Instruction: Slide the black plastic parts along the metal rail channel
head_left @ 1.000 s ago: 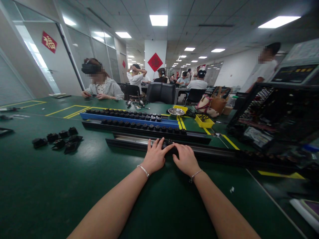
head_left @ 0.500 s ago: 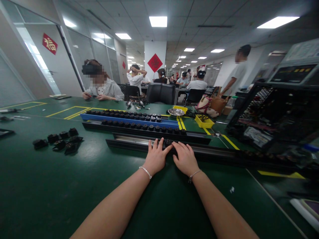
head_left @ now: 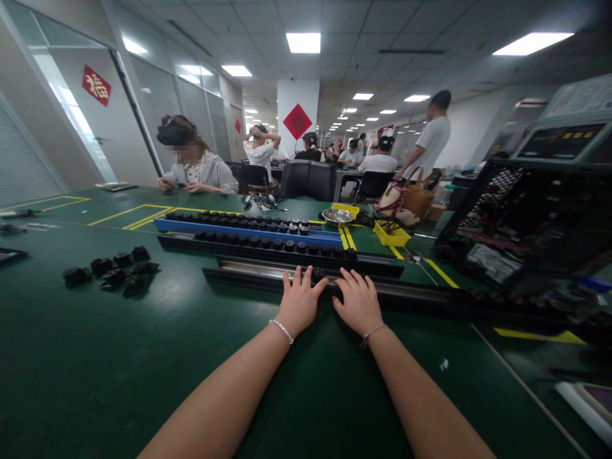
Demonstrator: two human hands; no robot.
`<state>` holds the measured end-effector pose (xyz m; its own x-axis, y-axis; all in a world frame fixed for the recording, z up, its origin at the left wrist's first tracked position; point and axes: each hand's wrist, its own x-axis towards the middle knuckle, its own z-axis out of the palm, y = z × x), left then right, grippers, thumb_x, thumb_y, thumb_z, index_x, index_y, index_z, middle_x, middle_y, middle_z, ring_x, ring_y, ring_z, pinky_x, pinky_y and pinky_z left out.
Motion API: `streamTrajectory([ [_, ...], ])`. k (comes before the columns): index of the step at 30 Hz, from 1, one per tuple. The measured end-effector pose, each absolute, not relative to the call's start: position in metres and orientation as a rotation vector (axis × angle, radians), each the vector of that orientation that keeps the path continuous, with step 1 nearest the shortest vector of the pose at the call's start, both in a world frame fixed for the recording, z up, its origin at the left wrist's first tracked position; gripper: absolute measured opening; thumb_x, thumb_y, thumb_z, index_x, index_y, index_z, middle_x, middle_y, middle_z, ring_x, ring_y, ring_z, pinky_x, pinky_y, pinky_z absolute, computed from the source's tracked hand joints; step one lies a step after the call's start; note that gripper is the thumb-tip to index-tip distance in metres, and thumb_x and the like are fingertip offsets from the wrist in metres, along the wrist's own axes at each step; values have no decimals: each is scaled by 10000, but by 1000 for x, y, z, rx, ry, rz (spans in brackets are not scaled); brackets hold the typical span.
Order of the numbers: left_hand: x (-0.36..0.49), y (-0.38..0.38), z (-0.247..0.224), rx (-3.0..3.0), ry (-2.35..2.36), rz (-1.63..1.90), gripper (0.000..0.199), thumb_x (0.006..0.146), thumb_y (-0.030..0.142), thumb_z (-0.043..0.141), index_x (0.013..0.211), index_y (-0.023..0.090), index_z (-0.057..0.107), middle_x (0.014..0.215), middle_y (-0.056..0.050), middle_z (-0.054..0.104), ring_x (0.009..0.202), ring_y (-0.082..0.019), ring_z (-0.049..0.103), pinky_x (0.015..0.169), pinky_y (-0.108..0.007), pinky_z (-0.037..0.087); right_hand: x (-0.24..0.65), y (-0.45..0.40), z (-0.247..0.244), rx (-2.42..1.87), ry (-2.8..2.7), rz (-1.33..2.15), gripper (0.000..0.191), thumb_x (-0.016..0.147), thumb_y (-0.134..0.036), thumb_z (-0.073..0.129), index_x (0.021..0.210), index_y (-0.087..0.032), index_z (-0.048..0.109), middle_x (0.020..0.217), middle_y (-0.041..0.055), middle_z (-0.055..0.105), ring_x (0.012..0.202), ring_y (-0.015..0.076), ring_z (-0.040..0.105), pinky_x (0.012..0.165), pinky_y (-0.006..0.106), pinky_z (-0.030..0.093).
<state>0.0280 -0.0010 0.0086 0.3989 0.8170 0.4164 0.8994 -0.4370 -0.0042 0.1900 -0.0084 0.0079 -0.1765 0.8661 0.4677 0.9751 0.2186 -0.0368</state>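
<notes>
Left of frame, loose black parts (head_left: 113, 278) lie bunched on the tabletop (head_left: 191, 357), likely for easy reach. The blue tray (head_left: 215, 229) holds dark pieces lined up lengthwise. At center, the left hand (head_left: 299, 303), ungripped with fingers spread, rests over the black rail (head_left: 239, 278) beside a small black piece (head_left: 317, 274), perhaps steadying it. The right hand (head_left: 357, 301) lies loosely open on the rail. Right of center, the yellow bin (head_left: 392, 236) has unclear dark contents.
</notes>
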Motion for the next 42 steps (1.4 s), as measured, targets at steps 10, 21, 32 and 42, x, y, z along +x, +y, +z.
streamTrajectory([
  [10,26,-2,10,-2451,-1517,-535,508,814,208,464,1302,344,425,1429,-97,364,1320,-320,279,1033,-597,170,193,-8,8,-1678,-2116,-383,286,767,-276,515,1031,-212,603,1361,61,471,1261,267,368,1040,493,237],
  [21,26,-2,13,-2460,-1524,-615,515,767,348,551,1274,329,462,1403,-90,399,1308,-304,301,1053,-560,185,192,-8,9,-1686,-2118,-378,228,765,-277,514,958,-199,609,1353,63,481,1255,269,375,1034,487,250],
  [32,26,-2,14,-2407,-1557,-670,440,793,468,523,1211,328,528,1361,-62,457,1278,-288,355,1062,-509,225,194,-7,7,-1661,-2113,-378,222,756,-277,524,948,-201,606,1349,73,484,1258,269,373,1029,487,257],
  [42,21,4,13,-2385,-1535,-734,353,836,421,477,1155,312,582,1308,-59,516,1275,-276,371,1055,-463,281,193,-8,9,-1695,-2116,-377,226,762,-283,517,952,-192,600,1365,52,469,1251,267,384,1042,470,252],
])
